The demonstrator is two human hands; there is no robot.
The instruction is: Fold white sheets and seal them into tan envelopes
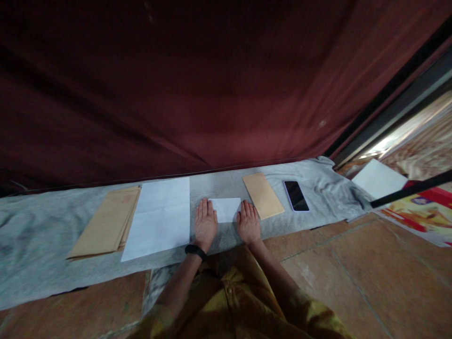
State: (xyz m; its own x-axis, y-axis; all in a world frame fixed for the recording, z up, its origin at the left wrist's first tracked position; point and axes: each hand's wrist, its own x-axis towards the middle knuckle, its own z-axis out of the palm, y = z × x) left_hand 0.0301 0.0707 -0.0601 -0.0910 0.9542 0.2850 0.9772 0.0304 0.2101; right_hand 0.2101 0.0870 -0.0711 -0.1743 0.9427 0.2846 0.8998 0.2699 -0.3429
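The left hand [205,223] and right hand [248,222], lying flat, cover the near corners of the folded white paper [226,209]. The large white sheet [158,216] seems to overlap the right edge of the brown envelope stack [106,223], whose count cannot be told. A dark bar [411,189] hides the near edge of another white sheet [378,179]. The colourful poster [423,214] runs off the right edge, its print blurred. The grey cloth [35,245] is cut off at the left.

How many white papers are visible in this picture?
3: large sheet beside the left hand; small folded paper between it and the right hand; another sheet far right. Others may hide beneath the large sheet.
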